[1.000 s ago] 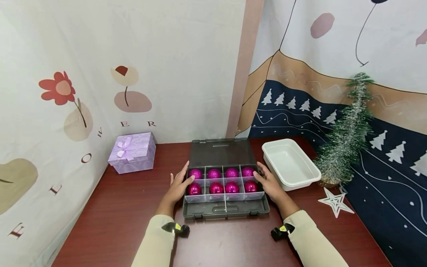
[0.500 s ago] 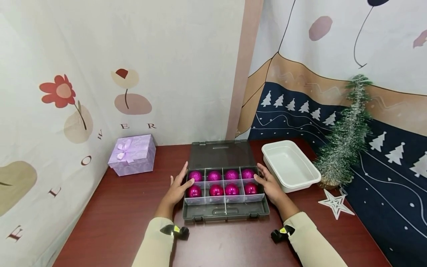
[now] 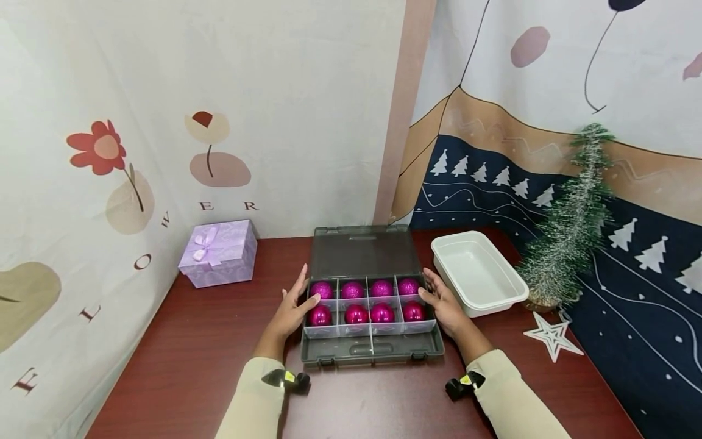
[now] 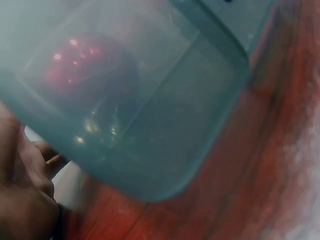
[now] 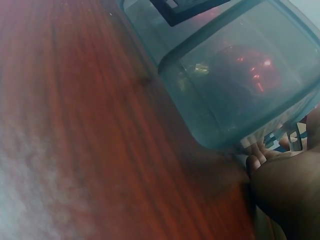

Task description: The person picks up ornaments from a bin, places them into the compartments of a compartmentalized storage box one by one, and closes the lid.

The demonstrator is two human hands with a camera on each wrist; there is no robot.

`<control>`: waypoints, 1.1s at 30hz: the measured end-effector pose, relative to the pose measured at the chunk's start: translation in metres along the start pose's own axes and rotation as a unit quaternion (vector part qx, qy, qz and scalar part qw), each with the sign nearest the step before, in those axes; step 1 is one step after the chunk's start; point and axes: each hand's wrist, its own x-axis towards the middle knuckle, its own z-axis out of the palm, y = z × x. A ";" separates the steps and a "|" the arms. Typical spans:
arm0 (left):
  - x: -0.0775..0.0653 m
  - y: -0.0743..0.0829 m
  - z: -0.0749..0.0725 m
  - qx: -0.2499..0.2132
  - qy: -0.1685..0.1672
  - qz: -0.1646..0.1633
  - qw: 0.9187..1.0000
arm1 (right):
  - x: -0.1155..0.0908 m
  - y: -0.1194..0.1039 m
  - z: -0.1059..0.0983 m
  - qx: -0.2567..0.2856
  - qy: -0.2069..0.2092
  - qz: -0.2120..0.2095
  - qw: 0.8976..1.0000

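Note:
A smoky-grey plastic organizer box (image 3: 345,350) lies with its lid (image 3: 364,253) folded back, away from the person. Several magenta Christmas baubles sit one to a compartment: glittery ones (image 3: 351,289) in the back row, shiny ones (image 3: 356,314) in front of them. My left hand (image 3: 287,314) holds the box's left side, thumb over the rim by the end baubles. On the opposite side, my right hand (image 3: 446,305) grips in the same way, its thumb on the rim. Close up in the wrist views, the box's see-through wall (image 4: 165,130) shows a bauble inside; fingers (image 5: 256,161) are partly hidden behind the box.
Right of the box stands a white plastic tub (image 3: 477,268). Beyond it are a frosted miniature Christmas tree (image 3: 570,238) and a white star ornament (image 3: 553,334). A lilac gift box (image 3: 219,253) with a bow sits at the table's back left. Printed curtains (image 3: 307,122) hang behind.
The lid's far edge appears slightly higher in the head view than half a second ago. Both hands keep their places at the box's sides, and the baubles stay in their compartments.

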 end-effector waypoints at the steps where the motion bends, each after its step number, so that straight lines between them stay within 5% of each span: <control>1: 0.000 0.000 0.000 -0.002 0.001 0.003 1.000 | 0.000 0.000 0.000 0.001 -0.001 -0.001 1.000; 20: 0.002 0.003 -0.001 0.000 0.000 0.007 1.000 | 0.002 0.000 -0.005 0.007 -0.034 -0.035 0.999; 33: 0.003 0.002 0.001 0.051 -0.003 -0.024 0.998 | 0.000 -0.002 -0.004 -0.116 0.004 -0.029 0.993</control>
